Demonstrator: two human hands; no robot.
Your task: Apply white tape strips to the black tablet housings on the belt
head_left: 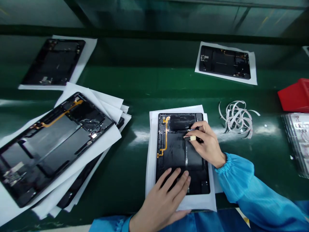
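A black opened tablet body [173, 151] with an orange flex cable [165, 137] lies on a white sheet [152, 141] in front of me. My left hand [166, 196] lies flat on its near end, fingers spread. My right hand [205, 141] pinches a thin dark tool against the upper right part of the tablet, with a finger cot on one fingertip. Both arms wear blue sleeves.
A stack of similar tablet bodies [53, 141] on white sheets sits at the left. Two more tablets on sheets [54, 61] [224, 61] lie farther back on the green belt. A tangle of white strips [238, 119], a red bin [295, 95] and a clear parts tray [298, 141] are at the right.
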